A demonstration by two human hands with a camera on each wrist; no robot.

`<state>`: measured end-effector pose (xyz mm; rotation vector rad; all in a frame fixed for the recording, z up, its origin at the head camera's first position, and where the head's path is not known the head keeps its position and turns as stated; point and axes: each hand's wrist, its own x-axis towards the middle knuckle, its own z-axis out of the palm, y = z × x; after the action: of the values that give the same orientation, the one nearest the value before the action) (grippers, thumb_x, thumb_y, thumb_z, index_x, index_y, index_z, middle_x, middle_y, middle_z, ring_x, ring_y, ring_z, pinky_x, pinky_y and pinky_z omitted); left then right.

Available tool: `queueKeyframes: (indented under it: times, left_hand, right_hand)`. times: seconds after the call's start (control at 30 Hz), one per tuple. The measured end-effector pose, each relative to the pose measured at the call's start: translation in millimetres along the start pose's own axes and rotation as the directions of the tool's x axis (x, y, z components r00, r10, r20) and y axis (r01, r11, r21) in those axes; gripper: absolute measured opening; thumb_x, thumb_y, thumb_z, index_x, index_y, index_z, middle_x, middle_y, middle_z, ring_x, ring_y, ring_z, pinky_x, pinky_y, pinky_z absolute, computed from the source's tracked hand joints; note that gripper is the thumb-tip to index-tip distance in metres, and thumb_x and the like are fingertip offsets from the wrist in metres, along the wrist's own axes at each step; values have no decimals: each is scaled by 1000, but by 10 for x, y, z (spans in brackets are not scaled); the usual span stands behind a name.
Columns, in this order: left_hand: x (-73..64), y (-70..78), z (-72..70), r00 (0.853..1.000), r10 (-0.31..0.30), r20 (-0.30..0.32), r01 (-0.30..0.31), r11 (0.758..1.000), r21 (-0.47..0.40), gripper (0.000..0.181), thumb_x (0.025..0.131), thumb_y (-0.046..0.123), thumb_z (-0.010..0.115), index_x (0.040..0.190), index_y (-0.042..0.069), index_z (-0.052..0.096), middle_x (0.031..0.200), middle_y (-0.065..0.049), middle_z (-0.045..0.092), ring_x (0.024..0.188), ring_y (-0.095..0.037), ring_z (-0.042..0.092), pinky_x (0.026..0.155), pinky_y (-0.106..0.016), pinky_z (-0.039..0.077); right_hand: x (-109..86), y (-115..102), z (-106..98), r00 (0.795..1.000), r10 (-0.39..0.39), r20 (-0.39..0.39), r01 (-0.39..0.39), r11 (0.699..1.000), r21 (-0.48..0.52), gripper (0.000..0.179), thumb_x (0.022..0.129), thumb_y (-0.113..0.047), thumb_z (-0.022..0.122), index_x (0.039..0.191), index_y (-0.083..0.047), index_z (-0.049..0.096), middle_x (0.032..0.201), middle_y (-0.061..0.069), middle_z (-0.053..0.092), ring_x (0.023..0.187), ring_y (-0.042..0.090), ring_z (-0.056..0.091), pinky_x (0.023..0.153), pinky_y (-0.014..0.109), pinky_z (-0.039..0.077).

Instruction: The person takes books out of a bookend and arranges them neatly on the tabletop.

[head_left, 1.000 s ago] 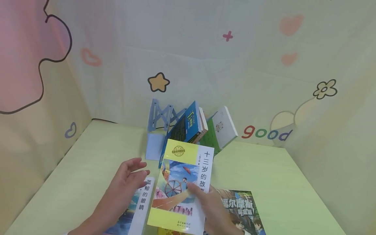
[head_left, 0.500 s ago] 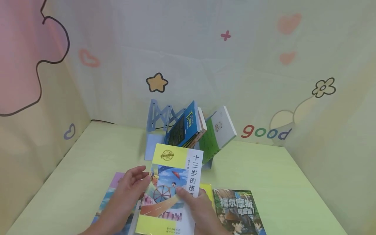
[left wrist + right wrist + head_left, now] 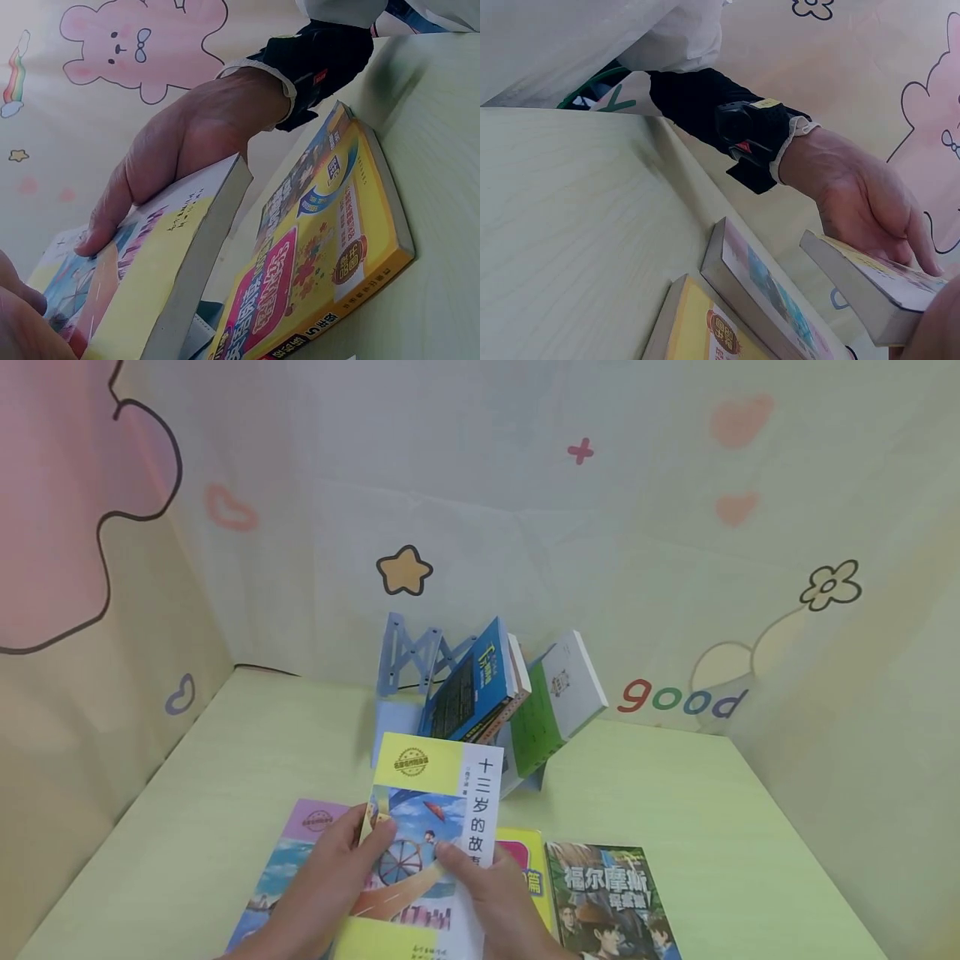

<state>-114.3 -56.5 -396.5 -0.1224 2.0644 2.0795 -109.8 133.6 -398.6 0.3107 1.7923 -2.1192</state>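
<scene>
Left-hand grip (image 3: 330,867) and right-hand grip (image 3: 501,895) clamp the storybook's (image 3: 417,852) side edges, raised clear of the yellow book (image 3: 321,251).

Head camera above, looking forward and down; wrist cameras close in, facing crosswise.
The head view spans the flat, pale yellow-green surface (image 3: 750,843) to the cream, cartoon-printed backdrop (image 3: 480,485); the left-wrist view faces the bare right hand (image 3: 187,142), the right-wrist view the bare left hand (image 3: 866,202), all sharing the yellow-and-white illustrated paperback (image 3: 423,802).
</scene>
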Motion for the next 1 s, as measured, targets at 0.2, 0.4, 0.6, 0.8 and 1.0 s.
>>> queueKeyframes:
  times: [0.2, 0.4, 0.6, 0.8, 1.0]
  left_hand:
    - [-7, -10, 14, 1000, -16, -19, 16, 1000, 13, 47, 106, 38, 59, 144, 13, 47, 119, -7, 65, 93, -20, 68, 89, -36, 57]
    - [-16, -2, 19, 999, -41, -33, 42, 999, 25, 51, 106, 35, 60, 148, 15, 40, 118, -7, 66, 88, -20, 70, 84, -37, 59]
    - [-1, -14, 33, 997, -19, -76, 28, 992, 125, 51, 104, 34, 63, 146, 13, 43, 128, -7, 63, 103, -20, 65, 100, -52, 50]
    - [8, -27, 29, 995, 35, -95, -17, 981, 193, 48, 104, 30, 63, 143, 8, 44, 126, -10, 62, 112, -27, 59, 103, -58, 45]
    - [12, -13, 2, 994, 41, -100, -21, 979, 200, 49, 103, 27, 64, 142, 4, 45, 124, -11, 63, 110, -26, 60, 103, -58, 46]
  right_hand:
    - [14, 22, 28, 1000, -10, 3, 10, 1000, -5, 61, 99, -35, 71, 149, -9, 48, 117, 11, 74, 101, 34, 74, 82, 46, 61]
    - [3, 0, 79, 1000, -7, -31, 6, 999, -52, 63, 99, -35, 71, 151, -9, 46, 117, 10, 74, 100, 34, 75, 80, 45, 62]
    - [11, -13, 98, 997, 16, -78, -24, 995, -100, 66, 98, -36, 73, 151, -9, 44, 114, 8, 75, 95, 33, 76, 78, 43, 62]
    - [12, -16, 87, 996, 22, -85, -32, 992, -121, 66, 99, -36, 71, 152, -10, 42, 113, 7, 75, 94, 33, 76, 76, 44, 62]
    - [-10, -42, 88, 999, 6, -50, -10, 997, -80, 66, 102, -35, 66, 156, -10, 37, 117, 8, 73, 99, 33, 75, 79, 45, 62]
